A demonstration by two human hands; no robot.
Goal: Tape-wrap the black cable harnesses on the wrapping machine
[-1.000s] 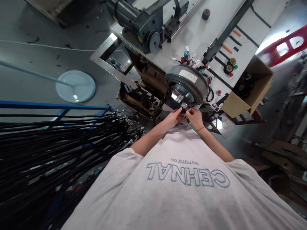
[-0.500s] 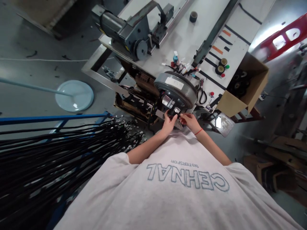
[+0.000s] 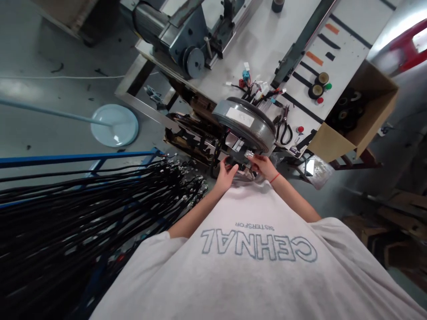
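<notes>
Workshop, of the cable-assembly kind. Evidence: bench (image 3: 248,46) carrying an electric motor (image 3: 150,26) by its left edge, ring-shaped machine (image 3: 240,117) at the near edge. Tape rolls (image 3: 315,91), red push button (image 3: 300,129) toward the right edge; open carton (image 3: 378,109) beside it. Blue rack (image 3: 66,158), many black cables (image 3: 100,191). Grey floor (image 3: 63,95), scraps scattered.

The white T-shirt (image 3: 260,284) reads CEHNAL, the wristband (image 3: 275,178) is red.

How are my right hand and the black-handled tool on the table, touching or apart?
Apart: the head view shows a plain gap between the right hand and the black-handled tool.
</notes>
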